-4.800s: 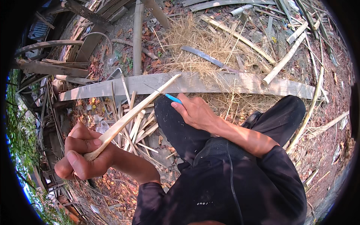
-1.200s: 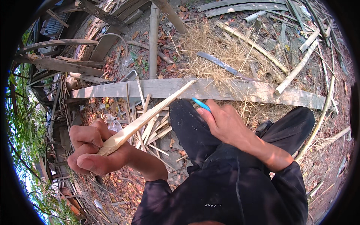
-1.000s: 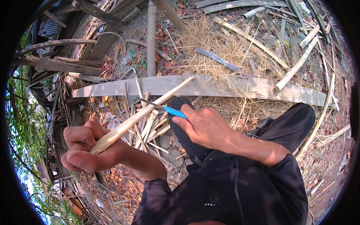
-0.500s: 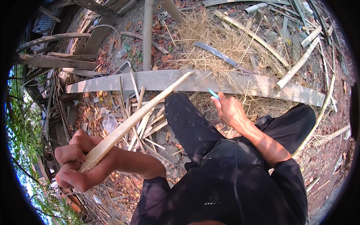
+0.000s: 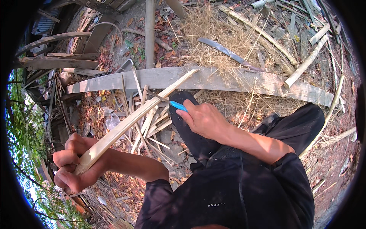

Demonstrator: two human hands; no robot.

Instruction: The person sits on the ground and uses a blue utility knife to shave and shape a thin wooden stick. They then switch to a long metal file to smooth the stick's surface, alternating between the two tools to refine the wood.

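Note:
My left hand [image 5: 78, 162] is closed around the thick lower end of a long, pale split bamboo stick [image 5: 126, 125]. The stick slants up and away to the right, its thin far end over a grey plank [image 5: 129, 82]. In my right hand [image 5: 204, 119] is a knife with a bright blue handle [image 5: 178, 106], above my left knee. Its narrow dark blade [image 5: 158, 96] points left and lies across the upper part of the stick; whether the edge touches the wood, I cannot tell.
A long machete-like blade [image 5: 221, 49] lies on straw [image 5: 206, 28] beyond the plank. Loose split sticks [image 5: 150, 126] are heaped left of my knee. A bamboo pole [image 5: 307, 63] rests at the right; stacked old boards [image 5: 59, 63] stand at the far left.
My right hand has swung left with the knife, from beside the plank to the stick, so the blade now shows. My left hand and the stick have shifted only slightly.

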